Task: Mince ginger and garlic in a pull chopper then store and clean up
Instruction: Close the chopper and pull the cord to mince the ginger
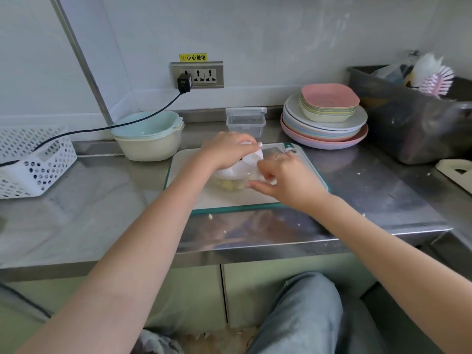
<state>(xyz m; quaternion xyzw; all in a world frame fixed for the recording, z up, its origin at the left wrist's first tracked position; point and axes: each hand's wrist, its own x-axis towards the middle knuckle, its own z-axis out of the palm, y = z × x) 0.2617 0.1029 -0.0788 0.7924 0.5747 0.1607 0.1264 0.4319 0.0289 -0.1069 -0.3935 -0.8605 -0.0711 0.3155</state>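
Holding: my left hand curls over the lid of the white-lidded clear plastic pull chopper
Right hand: fingers pinched at the chopper's right side; what they hold, can't tell
Chopper: on the white green-edged cutting board, steel tabletop; yellowish bits inside
Behind: clear lidded plastic storage box, near the board's far edge
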